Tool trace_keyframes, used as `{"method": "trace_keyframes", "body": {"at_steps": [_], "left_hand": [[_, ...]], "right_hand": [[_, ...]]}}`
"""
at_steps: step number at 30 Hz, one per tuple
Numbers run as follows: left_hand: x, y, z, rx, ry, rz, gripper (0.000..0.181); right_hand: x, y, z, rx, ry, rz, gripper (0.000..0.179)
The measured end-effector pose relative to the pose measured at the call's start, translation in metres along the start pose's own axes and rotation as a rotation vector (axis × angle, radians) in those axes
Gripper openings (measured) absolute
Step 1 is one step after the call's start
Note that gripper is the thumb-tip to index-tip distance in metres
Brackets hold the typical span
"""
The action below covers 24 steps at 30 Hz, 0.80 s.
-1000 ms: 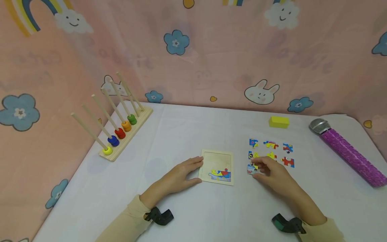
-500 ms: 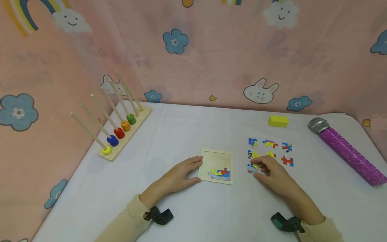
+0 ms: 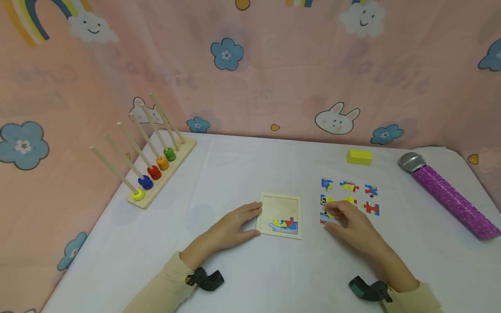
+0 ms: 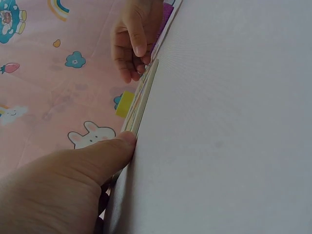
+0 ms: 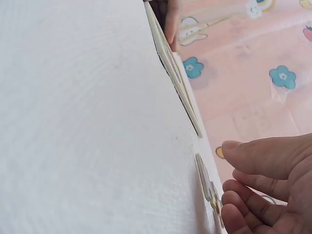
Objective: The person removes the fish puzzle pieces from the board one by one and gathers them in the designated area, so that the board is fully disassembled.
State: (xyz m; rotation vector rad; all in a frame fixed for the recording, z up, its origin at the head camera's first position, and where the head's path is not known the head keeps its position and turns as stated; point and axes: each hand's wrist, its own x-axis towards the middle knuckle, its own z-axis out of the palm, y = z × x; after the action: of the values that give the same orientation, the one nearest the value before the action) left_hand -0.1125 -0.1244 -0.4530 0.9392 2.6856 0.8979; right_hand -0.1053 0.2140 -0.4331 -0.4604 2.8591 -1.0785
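Note:
A shallow square wooden puzzle tray (image 3: 279,206) lies on the table, with joined colourful jigsaw pieces (image 3: 285,226) in its lower right. My left hand (image 3: 231,228) rests at its left edge, fingers extended; in the left wrist view the thumb (image 4: 114,148) touches the tray's side. To the right, loose jigsaw pieces (image 3: 370,208) lie in rows. My right hand (image 3: 358,226) hovers over the left column, partly covering the lowest jigsaw piece (image 3: 324,218). In the right wrist view its thumb and loosely bent fingers (image 5: 251,202) stand apart, with nothing visible between them.
A wooden peg abacus (image 3: 162,174) with coloured rings stands at the left. Behind the loose pieces sits a yellow block (image 3: 359,157). A purple glittery microphone (image 3: 454,200) lies at the right. A pink printed cloth (image 3: 266,78) hangs behind the white table (image 3: 242,165).
My right thumb has shifted slightly left over the lowest left piece, covering a bit more of it. My left hand and the tray have stayed put.

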Motion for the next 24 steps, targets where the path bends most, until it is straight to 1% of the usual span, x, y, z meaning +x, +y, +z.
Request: {"method": "trace_keyframes", "body": {"at_steps": [4,10,18,24], "left_hand": [[0.000,0.000,0.000,-0.002,0.000,0.004,0.063],[0.000,-0.001,0.000,-0.006,0.004,0.006,0.063],[-0.001,-0.002,0.000,-0.008,0.003,0.008,0.063],[-0.001,-0.002,0.000,-0.008,0.003,0.006,0.062]], "right_hand": [[0.001,-0.009,0.003,0.008,-0.029,-0.024,0.045],[0.006,-0.026,0.011,0.061,-0.092,-0.072,0.045],[0.016,-0.046,0.029,0.101,-0.162,-0.143,0.044],[0.024,-0.059,0.040,0.106,-0.202,-0.162,0.043]]}}
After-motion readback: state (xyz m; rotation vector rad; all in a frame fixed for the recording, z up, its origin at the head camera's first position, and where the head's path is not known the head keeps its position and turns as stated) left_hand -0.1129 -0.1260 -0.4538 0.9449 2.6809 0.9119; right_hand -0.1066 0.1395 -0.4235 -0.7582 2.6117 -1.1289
